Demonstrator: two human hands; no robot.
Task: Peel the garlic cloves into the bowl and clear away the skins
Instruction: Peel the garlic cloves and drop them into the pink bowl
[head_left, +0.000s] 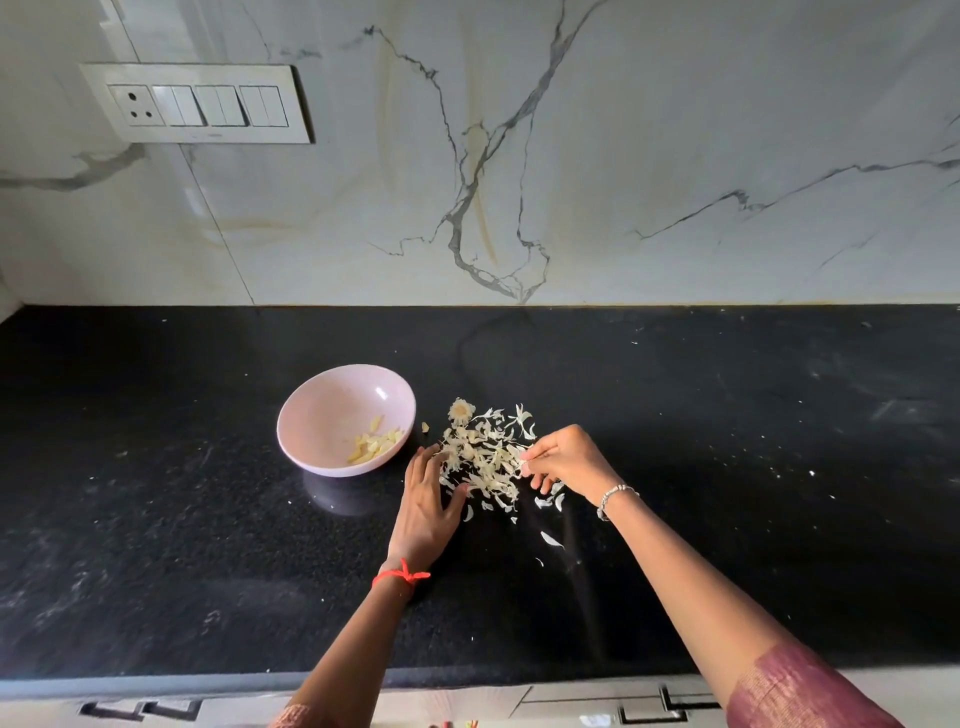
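Your peeled cloves (376, 446) lie at the near right of the bowl (332, 413), which stands on the desk (727, 467) just left of the mess, close enough that a clove can drop straight in.

The skins (483, 457) lie in a loose heap right of the bowl, between your two hands. That placing suggests the peeling is about done and you are on the clearing part.

Your left hand (428, 501) lies flat on the desk with its fingers straight. Its fingertips touch the left edge of the heap, so it acts as a wall that stops the flakes sliding toward the bowl. Your right hand (569, 457) is at the heap's right edge with its fingers curled, pinching a few skins, apparently to draw them in toward the left.

A dried root end (460, 410) sits at the far edge of the heap. One small pale bit (425, 427) lies apart, between the bowl and the heap; I cannot tell whether it is clove or skin, so check it before you sweep.

A few strays (550, 540) lie nearer to you, outside both hands. These flakes look very light, so gather them slowly and keep the left hand between the heap and the bowl.
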